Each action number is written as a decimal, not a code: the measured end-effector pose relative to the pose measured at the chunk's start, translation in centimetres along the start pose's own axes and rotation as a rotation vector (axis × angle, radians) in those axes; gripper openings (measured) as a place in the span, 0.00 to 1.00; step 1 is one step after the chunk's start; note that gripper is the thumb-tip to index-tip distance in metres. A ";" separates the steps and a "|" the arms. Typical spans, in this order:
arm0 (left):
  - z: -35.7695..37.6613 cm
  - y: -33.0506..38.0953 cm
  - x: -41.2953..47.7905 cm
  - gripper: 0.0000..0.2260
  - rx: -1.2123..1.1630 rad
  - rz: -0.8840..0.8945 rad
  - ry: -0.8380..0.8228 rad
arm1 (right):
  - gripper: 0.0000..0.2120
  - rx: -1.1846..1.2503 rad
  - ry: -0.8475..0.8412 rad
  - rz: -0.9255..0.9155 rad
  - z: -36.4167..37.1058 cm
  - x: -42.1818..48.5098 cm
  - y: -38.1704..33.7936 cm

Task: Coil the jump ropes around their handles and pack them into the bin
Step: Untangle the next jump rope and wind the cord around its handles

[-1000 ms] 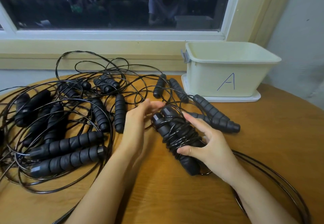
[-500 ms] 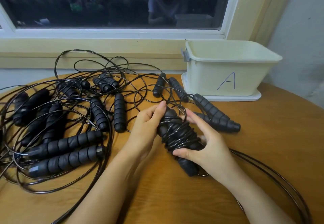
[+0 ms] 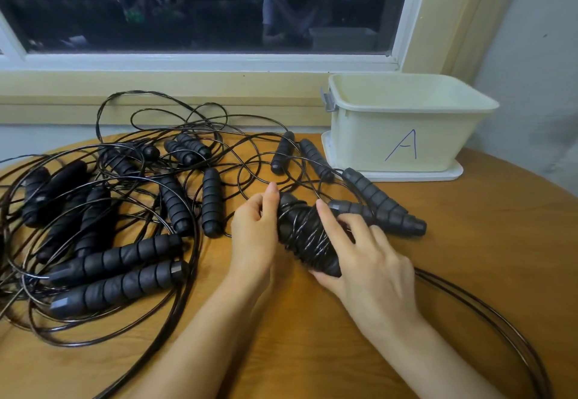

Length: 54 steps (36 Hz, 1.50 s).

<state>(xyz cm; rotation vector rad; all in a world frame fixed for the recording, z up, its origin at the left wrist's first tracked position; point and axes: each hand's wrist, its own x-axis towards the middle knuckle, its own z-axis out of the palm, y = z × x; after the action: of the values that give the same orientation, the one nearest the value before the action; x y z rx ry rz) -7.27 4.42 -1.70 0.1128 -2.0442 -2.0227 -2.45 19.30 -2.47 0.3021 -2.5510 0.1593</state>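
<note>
From the head camera, the wrapped jump rope (image 3: pixel 308 237), two black handles bound together by turns of cord, lies tilted on the wooden table (image 3: pixel 500 273) at centre, between both hands. The left hand (image 3: pixel 255 233) holds its upper left side, forefinger straight against the handle top and the other fingers curled. The right hand (image 3: pixel 372 261) grips it from the right, thumb under the lower end and forefinger laid across the coils.

The cream bin (image 3: pixel 406 123), marked "A", stands on a white lid (image 3: pixel 450 175) at the table's far right, well apart from the bundle. Only its inner walls show, so its contents cannot be told. Loose jump ropes (image 3: pixel 109 258) lie tangled at left.
</note>
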 end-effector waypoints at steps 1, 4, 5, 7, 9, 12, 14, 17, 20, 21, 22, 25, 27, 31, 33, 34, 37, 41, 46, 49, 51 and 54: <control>0.0 0.2 0.0 0.22 0.007 0.027 -0.006 | 0.48 0.021 -0.011 0.008 0.1 0.2 0.1; 0.2 0.8 -0.1 0.23 -0.007 0.092 -0.034 | 0.47 0.085 -0.034 0.056 0.2 0.6 0.7; 0.2 0.9 -0.1 0.22 0.006 0.121 -0.031 | 0.47 0.106 -0.028 0.074 0.1 0.8 0.9; 0.2 0.6 0.1 0.19 0.065 0.192 -0.003 | 0.46 0.139 0.008 0.120 0.0 1.1 1.3; 0.1 0.0 0.3 0.17 0.144 0.258 0.044 | 0.46 0.167 0.032 0.173 -0.1 1.4 1.8; -0.2 -0.9 0.5 0.17 0.276 0.329 0.096 | 0.47 0.220 -0.016 0.270 -0.9 1.6 2.5; -0.2 -1.6 0.6 0.19 0.361 0.338 0.101 | 0.47 0.251 -0.048 0.321 -1.7 1.9 3.1; -0.2 -2.4 0.6 0.18 0.433 0.324 0.059 | 0.46 0.278 -0.035 0.381 -3.0 2.4 5.0; -0.1 -2.9 0.7 0.16 0.468 0.294 0.011 | 0.45 0.254 0.030 0.496 -4.2 2.9 8.0; -0.1 -3.0 0.6 0.17 0.471 0.289 0.004 | 0.44 0.240 0.047 0.541 -4.4 3.0 9.1; 0.0 -3.1 0.6 0.18 0.471 0.286 0.002 | 0.44 0.220 0.059 0.582 -4.4 3.0 10.2; 0.2 -3.3 0.6 0.17 0.466 0.270 -0.005 | 0.43 0.166 0.052 0.702 -4.0 2.8 13.9; 0.1 -3.5 0.7 0.14 0.472 0.267 -0.004 | 0.42 0.134 0.020 0.768 -3.3 2.5 16.0; 0.0 -3.7 0.9 0.13 0.475 0.257 0.002 | 0.40 -0.001 -0.136 0.783 -1.0 1.4 18.8; 0.1 -3.7 1.0 0.13 0.487 0.248 0.003 | 0.37 -0.055 -0.204 0.765 0.0 1.0 19.3; 0.1 -3.7 1.0 0.14 0.493 0.242 0.002 | 0.36 -0.075 -0.218 0.760 0.3 0.9 19.3; 0.2 -3.6 1.0 0.13 0.524 0.239 0.002 | 0.34 -0.143 -0.217 0.734 1.0 1.2 19.1; 0.3 -3.4 0.9 0.12 0.574 0.235 -0.011 | 0.35 -0.186 -0.220 0.702 2.0 2.3 19.1; 0.0 -3.6 0.8 0.12 0.620 0.249 -0.017 | 0.40 -0.196 -0.298 0.707 1.9 2.8 19.7; 0.0 -3.8 1.0 0.11 0.642 0.257 -0.017 | 0.41 -0.221 -0.300 0.683 1.2 2.4 19.6; 0.0 -3.9 1.0 0.11 0.663 0.256 -0.022 | 0.39 -0.220 -0.283 0.651 0.7 2.2 19.1; -0.1 -4.1 1.0 0.09 0.697 0.262 -0.025 | 0.32 -0.126 -0.149 0.483 0.2 2.0 18.1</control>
<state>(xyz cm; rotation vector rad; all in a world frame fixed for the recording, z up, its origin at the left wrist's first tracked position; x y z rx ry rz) -8.73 3.95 -5.67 -0.0492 -2.5288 -1.1040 -8.69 36.40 -2.46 -0.3690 -2.7226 0.1597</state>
